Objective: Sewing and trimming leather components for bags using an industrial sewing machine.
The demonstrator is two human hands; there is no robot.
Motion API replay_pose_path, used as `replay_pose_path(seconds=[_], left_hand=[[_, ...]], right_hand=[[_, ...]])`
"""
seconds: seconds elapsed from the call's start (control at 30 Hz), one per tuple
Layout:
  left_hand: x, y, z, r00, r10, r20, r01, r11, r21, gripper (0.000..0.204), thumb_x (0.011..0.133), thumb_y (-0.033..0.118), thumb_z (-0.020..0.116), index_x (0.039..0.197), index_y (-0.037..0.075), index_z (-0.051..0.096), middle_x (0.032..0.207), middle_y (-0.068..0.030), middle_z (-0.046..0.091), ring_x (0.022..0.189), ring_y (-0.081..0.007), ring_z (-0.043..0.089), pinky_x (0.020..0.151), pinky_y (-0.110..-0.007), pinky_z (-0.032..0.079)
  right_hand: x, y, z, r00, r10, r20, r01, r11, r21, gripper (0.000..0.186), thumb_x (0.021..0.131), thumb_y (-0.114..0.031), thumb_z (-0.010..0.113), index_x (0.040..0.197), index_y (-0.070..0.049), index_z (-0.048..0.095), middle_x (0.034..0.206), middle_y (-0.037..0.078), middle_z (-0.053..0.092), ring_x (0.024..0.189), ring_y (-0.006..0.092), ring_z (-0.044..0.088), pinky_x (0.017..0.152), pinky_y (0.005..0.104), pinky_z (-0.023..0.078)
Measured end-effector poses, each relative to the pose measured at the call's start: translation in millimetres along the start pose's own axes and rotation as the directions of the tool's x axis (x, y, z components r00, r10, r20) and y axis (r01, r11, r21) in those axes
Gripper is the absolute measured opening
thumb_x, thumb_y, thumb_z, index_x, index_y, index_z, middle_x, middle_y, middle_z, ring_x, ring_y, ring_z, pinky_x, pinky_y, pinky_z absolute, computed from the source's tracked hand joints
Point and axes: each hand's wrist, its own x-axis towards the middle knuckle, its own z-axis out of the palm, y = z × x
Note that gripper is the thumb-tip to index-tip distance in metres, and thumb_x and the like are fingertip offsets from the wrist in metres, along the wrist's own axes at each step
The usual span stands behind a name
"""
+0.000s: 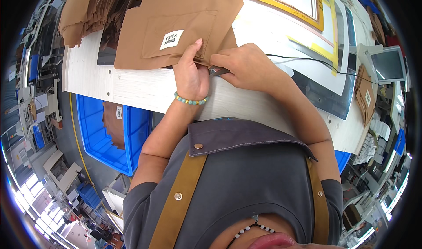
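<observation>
A brown fabric panel (132, 38) with a stitched patch pocket and a white printed label (171, 39) lies at the front of the table. My left hand (192, 75) grips its near edge, thumb on top and the other fingers hidden beneath. Right beside it, my right hand (246, 64) is closed around small dark metal thread snips (217, 71), mostly covered by the fingers. The snips' tips sit close to the panel's lower right corner and my left palm. Whether the blades touch the fabric I cannot tell.
A thick stack of brown pieces (81, 16) stands at the far left. Yellow-edged frames (320, 12) and white sheets lie at the back right, crossed by a thin black cable (314, 60). A blue crate (126, 139) holding a brown piece stands below the table's left side.
</observation>
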Motion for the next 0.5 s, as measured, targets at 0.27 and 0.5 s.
replay_pose_path(seconds=[0.27,0.5], left_hand=[[3,-3,-1,0.999,0.036,0.014,-0.035,0.998,-0.044,0.034,0.100,0.001,0.068,0.133,0.002,0.061,0.132,-0.0078,0.068,0.121,-0.0214,0.065,0.107,-0.039,0.053],[-2,-1,6,0.998,0.059,0.033,-0.058,0.998,-0.009,0.042,0.100,-0.003,0.066,0.141,0.000,0.057,0.139,-0.0097,0.064,0.127,-0.0234,0.063,0.109,-0.042,0.052]], right_hand=[[-10,8,-31,0.996,0.077,0.034,-0.077,0.997,0.007,0.025,0.084,-0.017,0.081,0.105,-0.006,0.072,0.087,0.012,0.072,0.080,0.0318,0.072,0.068,0.0410,0.056],[-141,67,-176,0.509,0.740,-0.440,-0.817,0.576,0.023,0.045,0.101,-0.041,0.074,0.119,0.001,0.072,0.093,0.015,0.072,0.084,0.0222,0.069,0.080,0.0342,0.053]])
